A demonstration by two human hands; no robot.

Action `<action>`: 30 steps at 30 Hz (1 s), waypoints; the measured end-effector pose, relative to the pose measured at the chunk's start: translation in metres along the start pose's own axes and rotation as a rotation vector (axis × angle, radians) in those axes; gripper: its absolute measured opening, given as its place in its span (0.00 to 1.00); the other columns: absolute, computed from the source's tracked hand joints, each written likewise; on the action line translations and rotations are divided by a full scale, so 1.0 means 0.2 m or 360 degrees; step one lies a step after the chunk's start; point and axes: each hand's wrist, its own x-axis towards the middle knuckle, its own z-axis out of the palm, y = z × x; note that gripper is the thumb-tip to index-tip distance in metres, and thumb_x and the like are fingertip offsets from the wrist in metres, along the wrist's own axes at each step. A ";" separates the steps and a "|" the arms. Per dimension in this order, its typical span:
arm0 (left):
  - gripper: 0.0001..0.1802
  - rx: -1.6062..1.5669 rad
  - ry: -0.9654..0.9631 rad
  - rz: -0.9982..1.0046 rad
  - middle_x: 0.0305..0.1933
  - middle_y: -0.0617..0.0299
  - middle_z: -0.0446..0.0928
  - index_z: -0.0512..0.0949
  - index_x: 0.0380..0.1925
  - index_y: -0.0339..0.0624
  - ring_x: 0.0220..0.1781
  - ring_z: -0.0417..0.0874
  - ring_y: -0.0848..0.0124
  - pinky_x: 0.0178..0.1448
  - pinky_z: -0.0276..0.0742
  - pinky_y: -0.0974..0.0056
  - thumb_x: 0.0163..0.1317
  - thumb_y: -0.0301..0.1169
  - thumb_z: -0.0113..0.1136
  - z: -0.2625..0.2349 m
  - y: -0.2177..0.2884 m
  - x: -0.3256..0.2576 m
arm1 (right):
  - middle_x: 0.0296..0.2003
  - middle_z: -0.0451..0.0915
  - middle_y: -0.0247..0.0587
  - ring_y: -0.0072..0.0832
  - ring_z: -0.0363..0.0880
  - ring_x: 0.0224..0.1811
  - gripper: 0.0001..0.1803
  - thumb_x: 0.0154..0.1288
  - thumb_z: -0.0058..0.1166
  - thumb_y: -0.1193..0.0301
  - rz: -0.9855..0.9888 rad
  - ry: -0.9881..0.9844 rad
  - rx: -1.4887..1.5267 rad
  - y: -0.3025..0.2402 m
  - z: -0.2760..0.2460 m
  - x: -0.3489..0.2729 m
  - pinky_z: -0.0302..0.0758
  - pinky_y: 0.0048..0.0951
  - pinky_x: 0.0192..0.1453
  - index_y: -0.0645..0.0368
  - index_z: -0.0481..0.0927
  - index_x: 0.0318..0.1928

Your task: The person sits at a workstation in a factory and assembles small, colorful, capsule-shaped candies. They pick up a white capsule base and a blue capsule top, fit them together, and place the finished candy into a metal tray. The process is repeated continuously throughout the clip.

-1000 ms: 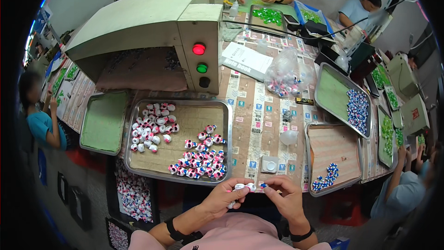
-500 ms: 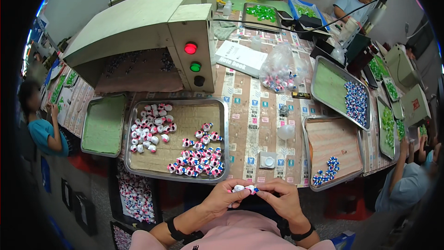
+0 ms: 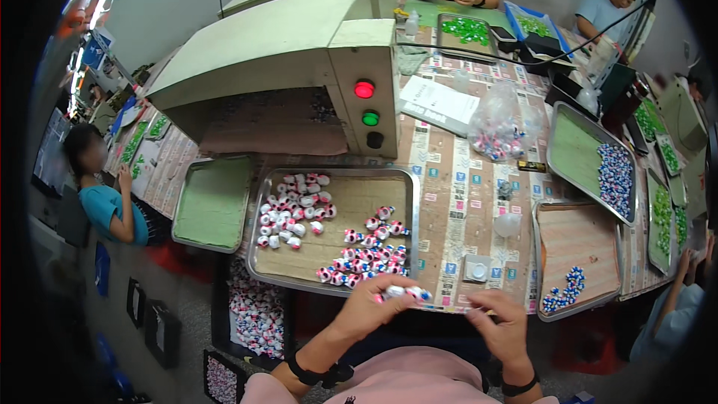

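Note:
My left hand [image 3: 374,308] is closed on small white plastic figurine pieces [image 3: 404,294], with a blue part at the right end. Its position is at the table's front edge, just below the metal tray. To the right, my right hand [image 3: 502,323] is apart from it, thumb and forefinger slightly spread with nothing visible between them. In the metal tray [image 3: 416,213], plain white-and-pink pieces [image 3: 292,209] lie at the left. White figures with pink and blue parts [image 3: 366,258] are clustered at the lower right.
A beige machine [image 3: 363,52] with red and green lights stands behind the tray. At right, one tray [image 3: 580,236] holds small blue-and-white pieces [image 3: 566,292]; another tray [image 3: 583,142] overlaps it. A small white block [image 3: 477,268] and plastic bag [image 3: 497,123] lie between. Co-workers sit around.
My right hand has drawn away to the right from the pieces in my left hand, which keeps its hold. The whole view has shifted, so the table appears farther right.

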 end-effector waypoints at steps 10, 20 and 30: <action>0.10 0.1284 0.0994 0.0635 0.37 0.52 0.81 0.82 0.35 0.35 0.42 0.81 0.60 0.49 0.74 0.62 0.53 0.27 0.66 -0.54 -0.03 0.05 | 0.37 0.80 0.40 0.24 0.78 0.41 0.06 0.62 0.54 0.81 0.0333 0.0755 -0.0223 0.19 -0.43 -0.09 0.73 0.24 0.48 0.70 0.81 0.38; 0.13 0.1373 0.0892 0.0461 0.42 0.50 0.80 0.81 0.40 0.32 0.45 0.80 0.60 0.52 0.72 0.62 0.53 0.24 0.63 -0.60 -0.07 0.06 | 0.39 0.82 0.46 0.40 0.79 0.44 0.10 0.52 0.59 0.78 0.0318 0.0814 -0.1113 0.38 -0.70 -0.17 0.74 0.35 0.49 0.62 0.83 0.38; 0.20 0.0223 0.0670 0.0502 0.37 0.61 0.75 0.73 0.55 0.33 0.34 0.76 0.75 0.30 0.73 0.71 0.62 0.24 0.55 -0.50 0.02 -0.04 | 0.34 0.79 0.45 0.44 0.75 0.40 0.09 0.51 0.60 0.78 0.0412 0.0459 -0.1286 0.40 -0.65 -0.09 0.72 0.38 0.48 0.61 0.82 0.36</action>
